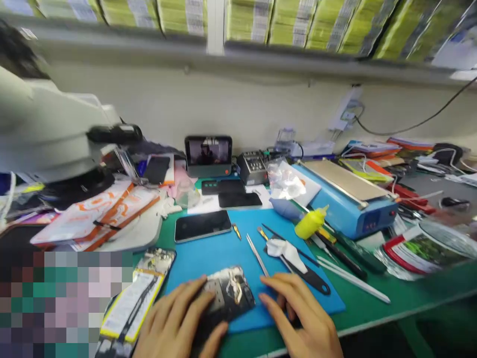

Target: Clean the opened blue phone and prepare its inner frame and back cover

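Left fingers (197,307) spread over a phone part (234,292), right fingers (285,287) curl near tweezers (257,254), neither grip clear

Legible text: none that you can read with certainty. Above your desk (404,298), the yellow-green packs (246,20) bear pale, barcode-like labels (260,20), blurred. At your right, the blue device (335,211) shows red lit characters on its display (371,225), apparently digits, indistinct. The red-and-white label (391,247) beside it is unclear. At your left, fine print on the battery (123,302) is likewise too small.
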The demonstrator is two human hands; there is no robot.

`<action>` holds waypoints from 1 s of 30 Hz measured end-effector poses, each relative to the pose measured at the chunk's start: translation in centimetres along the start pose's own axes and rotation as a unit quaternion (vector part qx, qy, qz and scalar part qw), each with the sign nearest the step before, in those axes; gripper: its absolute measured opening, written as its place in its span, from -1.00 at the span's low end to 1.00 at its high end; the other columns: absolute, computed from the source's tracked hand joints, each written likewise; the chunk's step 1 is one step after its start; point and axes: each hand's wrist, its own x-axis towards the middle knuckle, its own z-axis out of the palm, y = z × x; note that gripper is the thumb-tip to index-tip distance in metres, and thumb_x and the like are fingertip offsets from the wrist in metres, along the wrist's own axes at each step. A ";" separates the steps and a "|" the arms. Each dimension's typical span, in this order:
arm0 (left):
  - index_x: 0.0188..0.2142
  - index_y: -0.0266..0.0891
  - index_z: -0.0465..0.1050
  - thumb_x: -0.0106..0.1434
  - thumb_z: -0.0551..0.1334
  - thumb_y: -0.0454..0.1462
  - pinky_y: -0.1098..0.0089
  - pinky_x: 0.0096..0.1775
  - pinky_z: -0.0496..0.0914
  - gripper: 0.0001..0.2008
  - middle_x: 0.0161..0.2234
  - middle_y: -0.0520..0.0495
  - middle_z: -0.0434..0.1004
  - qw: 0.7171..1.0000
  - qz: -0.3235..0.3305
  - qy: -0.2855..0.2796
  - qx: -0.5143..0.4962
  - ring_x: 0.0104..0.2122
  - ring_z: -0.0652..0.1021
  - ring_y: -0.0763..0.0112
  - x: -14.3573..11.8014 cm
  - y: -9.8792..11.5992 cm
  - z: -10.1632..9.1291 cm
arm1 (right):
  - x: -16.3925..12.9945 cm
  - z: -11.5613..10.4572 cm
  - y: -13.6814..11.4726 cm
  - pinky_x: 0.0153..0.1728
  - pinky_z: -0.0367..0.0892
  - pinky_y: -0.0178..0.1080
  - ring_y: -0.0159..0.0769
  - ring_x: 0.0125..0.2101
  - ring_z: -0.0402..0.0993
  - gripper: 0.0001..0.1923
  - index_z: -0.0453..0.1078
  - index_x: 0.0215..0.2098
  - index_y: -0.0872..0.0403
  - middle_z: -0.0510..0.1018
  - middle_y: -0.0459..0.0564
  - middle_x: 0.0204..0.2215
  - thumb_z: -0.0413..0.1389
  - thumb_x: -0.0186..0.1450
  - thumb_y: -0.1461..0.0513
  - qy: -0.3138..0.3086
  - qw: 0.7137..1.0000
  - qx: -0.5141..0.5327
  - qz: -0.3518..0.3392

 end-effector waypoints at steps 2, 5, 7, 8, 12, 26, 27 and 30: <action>0.24 -0.12 0.51 0.47 0.33 -0.02 0.18 0.15 0.40 -0.56 0.26 -0.03 0.59 0.997 -0.037 -0.062 -0.028 0.14 0.58 0.18 0.1 0.8 -1.1 | -0.2 -0.1 -0.4 -0.30 0.55 -0.43 -0.47 -0.45 0.55 -0.87 0.59 0.00 -0.07 0.63 -0.08 -0.17 0.21 0.53 0.22 -0.022 0.999 -0.007 0.047; 0.23 -0.16 0.48 0.53 0.27 -0.06 0.14 0.20 0.27 -0.61 0.25 -0.10 0.55 0.989 -0.090 -0.100 -0.067 0.18 0.49 0.13 0.8 1.7 -2.4 | -0.4 0.1 -0.9 -0.19 0.54 -0.39 -0.45 -0.36 0.55 -0.85 0.59 -0.01 -0.08 0.61 -0.10 -0.15 0.22 0.52 0.27 -0.053 0.995 -0.007 0.087; 0.24 -0.15 0.47 0.51 0.28 -0.03 0.13 0.22 0.24 -0.58 0.27 -0.11 0.52 0.984 -0.097 -0.125 -0.077 0.20 0.46 0.10 1.1 1.9 -2.9 | -0.4 0.2 -1.1 -0.14 0.52 -0.38 -0.44 -0.29 0.56 -0.85 0.58 -0.01 -0.07 0.61 -0.11 -0.14 0.23 0.51 0.28 -0.069 0.993 -0.004 0.093; 0.25 -0.14 0.46 0.50 0.29 -0.03 0.12 0.23 0.23 -0.57 0.28 -0.11 0.51 0.982 -0.097 -0.138 -0.080 0.21 0.45 0.09 1.2 1.9 -3.0 | -0.4 0.2 -1.1 -0.10 0.52 -0.37 -0.44 -0.25 0.57 -0.86 0.58 -0.02 -0.06 0.61 -0.12 -0.14 0.24 0.51 0.28 -0.076 0.993 -0.003 0.092; 0.26 -0.10 0.45 0.49 0.30 -0.05 0.12 0.24 0.20 -0.58 0.28 -0.09 0.50 0.975 -0.119 -0.164 -0.088 0.23 0.44 0.08 1.3 1.8 -3.3 | -0.5 0.2 -1.1 0.00 0.47 -0.35 -0.42 -0.12 0.57 -0.92 0.57 -0.08 -0.02 0.62 -0.12 -0.14 0.30 0.47 0.29 -0.087 0.993 -0.003 0.081; 0.28 -0.06 0.40 0.49 0.29 -0.12 -0.06 0.21 0.20 -0.58 0.29 -0.18 0.48 0.958 -0.186 -0.193 -0.100 0.24 0.44 -0.17 1.8 2.4 -3.7 | -0.5 0.2 -1.0 -0.07 0.45 -0.30 -0.46 -0.19 0.51 -0.72 0.62 0.11 -0.04 0.59 -0.11 -0.06 0.31 0.47 0.30 -0.137 0.988 -0.038 0.058; 0.28 -0.05 0.39 0.49 0.29 -0.13 -0.10 0.22 0.21 -0.59 0.30 -0.17 0.47 0.954 -0.197 -0.203 -0.100 0.25 0.43 -0.18 1.9 2.5 -3.8 | -0.5 0.3 -1.0 -0.10 0.44 -0.30 -0.48 -0.22 0.48 -0.71 0.62 0.13 -0.05 0.58 -0.11 -0.05 0.31 0.46 0.31 -0.137 0.988 -0.042 0.055; 0.27 0.05 0.38 0.50 0.28 -0.12 -0.19 0.25 0.24 -0.61 0.34 -0.09 0.45 0.943 -0.223 -0.228 -0.098 0.27 0.44 -0.16 2.1 2.9 -4.2 | -0.6 0.4 -1.1 -0.17 0.41 -0.30 -0.50 -0.28 0.41 -0.68 0.62 0.12 -0.06 0.57 -0.12 -0.06 0.32 0.45 0.35 -0.136 0.988 -0.061 0.047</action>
